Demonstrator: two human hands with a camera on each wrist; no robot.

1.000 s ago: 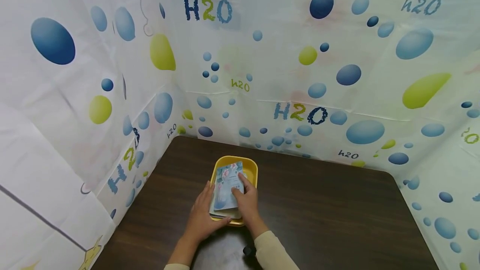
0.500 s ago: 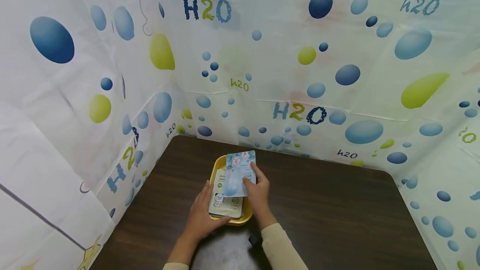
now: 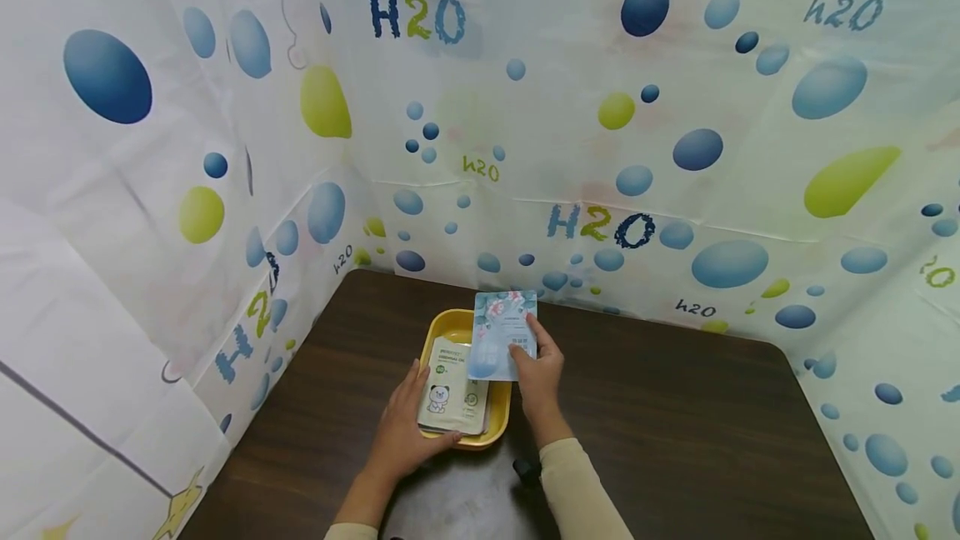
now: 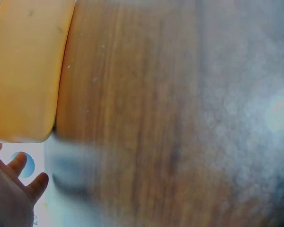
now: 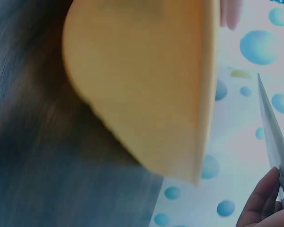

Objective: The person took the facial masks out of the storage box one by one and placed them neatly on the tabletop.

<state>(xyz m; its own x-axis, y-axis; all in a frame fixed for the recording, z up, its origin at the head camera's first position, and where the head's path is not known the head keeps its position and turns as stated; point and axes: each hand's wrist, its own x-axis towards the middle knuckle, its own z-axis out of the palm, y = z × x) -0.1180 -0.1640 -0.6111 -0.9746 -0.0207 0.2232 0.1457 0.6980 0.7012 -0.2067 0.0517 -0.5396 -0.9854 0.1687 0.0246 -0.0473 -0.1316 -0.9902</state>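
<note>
My right hand [image 3: 542,373] pinches a flat blue floral packet [image 3: 501,332] between thumb and fingers. The packet is raised over the right side of a yellow tray [image 3: 442,322]. In the right wrist view the packet [image 5: 273,135] appears edge-on, apart from the tray wall [image 5: 142,85]. Inside the tray lies a stack topped by a cream packet [image 3: 447,390] with a cartoon bear, partly covered by the blue one. My left hand [image 3: 405,436] rests against the tray's left side and near corner, fingers extended and thumb spread. Its spread fingers [image 4: 36,187] show beside the tray in the left wrist view.
A dark wood table [image 3: 675,423] extends widely to the right of the tray. Printed white sheets [image 3: 562,148] enclose its back and sides. A small black object [image 3: 525,470] is by the right wrist.
My right hand has lifted the blue floral packet off the stack and moved it right and farther away, uncovering the cream packet. My left hand stays at the tray.
</note>
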